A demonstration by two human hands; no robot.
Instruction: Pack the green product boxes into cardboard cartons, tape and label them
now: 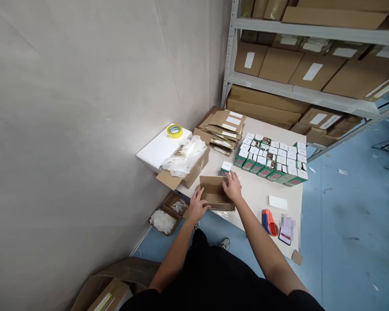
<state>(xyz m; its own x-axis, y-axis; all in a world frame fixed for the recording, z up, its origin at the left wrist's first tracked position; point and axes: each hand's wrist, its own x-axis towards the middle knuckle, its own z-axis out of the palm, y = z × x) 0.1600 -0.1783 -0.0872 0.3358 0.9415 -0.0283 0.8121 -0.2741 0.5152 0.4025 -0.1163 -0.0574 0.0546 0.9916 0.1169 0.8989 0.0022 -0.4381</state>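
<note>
A small open cardboard box sits at the near edge of the table, its inside bare. My left hand grips the left end of this box, fingers over its edge. At the opposite end, my right hand holds the wall, with fingertips reaching inside. Just beyond the right hand stands a single small white-topped green carton. Rows of similar cartons are grouped farther back on the right.
A carton of white plastic bags and yellow tape on a white block are left. Flattened cardboard boxes lie behind. A tape dispenser and phone lie right. Shelving stands beyond the table.
</note>
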